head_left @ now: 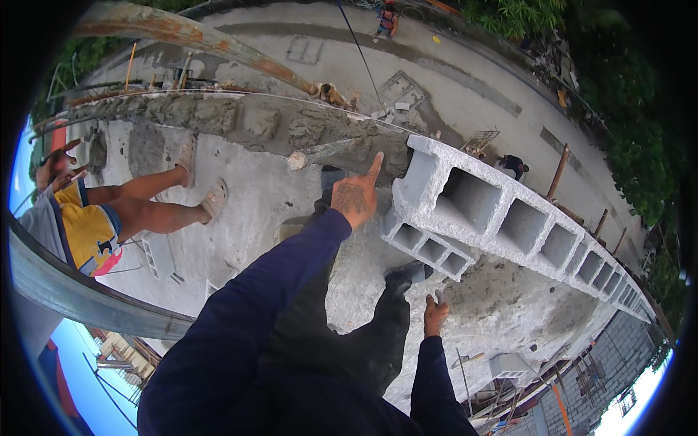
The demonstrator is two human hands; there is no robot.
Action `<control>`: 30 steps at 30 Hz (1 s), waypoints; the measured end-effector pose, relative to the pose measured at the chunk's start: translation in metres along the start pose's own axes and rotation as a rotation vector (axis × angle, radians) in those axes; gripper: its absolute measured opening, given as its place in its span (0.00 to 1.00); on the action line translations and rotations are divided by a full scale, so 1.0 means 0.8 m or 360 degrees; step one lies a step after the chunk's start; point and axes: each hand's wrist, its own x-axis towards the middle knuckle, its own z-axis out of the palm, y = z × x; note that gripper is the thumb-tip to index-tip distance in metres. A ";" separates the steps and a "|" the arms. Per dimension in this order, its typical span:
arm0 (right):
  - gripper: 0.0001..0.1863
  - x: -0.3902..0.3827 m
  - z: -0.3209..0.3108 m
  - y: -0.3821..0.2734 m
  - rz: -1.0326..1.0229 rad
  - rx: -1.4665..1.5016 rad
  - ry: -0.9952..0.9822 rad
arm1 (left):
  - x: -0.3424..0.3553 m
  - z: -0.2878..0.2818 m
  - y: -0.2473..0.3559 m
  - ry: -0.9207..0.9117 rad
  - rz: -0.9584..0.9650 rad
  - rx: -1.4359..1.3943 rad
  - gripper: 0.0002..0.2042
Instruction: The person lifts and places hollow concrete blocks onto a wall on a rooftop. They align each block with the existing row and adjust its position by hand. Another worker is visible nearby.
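Note:
My left hand [355,198] reaches forward with the index finger stretched out beside the end of a row of grey hollow concrete blocks [423,176]. It holds nothing that I can see. Just ahead of it, a short pipe-like piece [323,152] lies across the edge of the wet mortar bed [302,131], which runs left along the wall top. My right hand [435,316] hangs lower, below a separate hollow block [392,231], with thumb and a finger apart and nothing visible between them. This block sits beneath the row, near my boots.
Another person's legs in yellow shorts [83,225] and sandals stand at left. A rusty pipe [196,36] crosses above, and a curved metal bar [94,291] spans the lower left. Beyond the wall lies a paved lane [451,80] with people. Another block [511,367] lies lower right.

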 end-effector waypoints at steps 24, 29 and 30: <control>0.20 0.009 0.019 -0.014 0.0005 0.0144 -0.0181 | 0.046 -0.037 0.020 -0.0163 -0.0063 0.0105 0.37; 0.20 0.002 0.014 -0.008 0.0001 0.0135 -0.0210 | 0.051 -0.043 0.021 -0.0210 -0.0086 0.0110 0.38; 0.20 0.001 0.014 -0.006 0.0015 0.0096 -0.0201 | 0.052 -0.043 0.022 -0.0224 -0.0091 0.0120 0.38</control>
